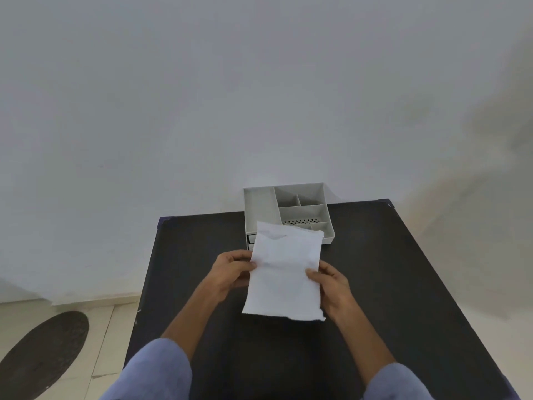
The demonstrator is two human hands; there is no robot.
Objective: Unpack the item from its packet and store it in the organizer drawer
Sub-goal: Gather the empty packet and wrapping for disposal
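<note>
A white, flat, slightly crumpled packet (284, 272) is held above the black table (389, 284), its long side running away from me. My left hand (230, 269) grips its left edge near the middle. My right hand (331, 284) grips its right edge, thumb on top. What is inside the packet is hidden. Behind it stands the grey-white organizer (259, 206), with several open compartments on top. The packet's far end covers most of the organizer's front, where the drawer sits; only a small dark gap shows at the lower left.
The organizer stands at the table's far edge against a pale wall (259, 82). A dark oval mat (43, 356) lies on the tiled floor left of the table. Blue sleeves cover both of my forearms near the bottom of the view.
</note>
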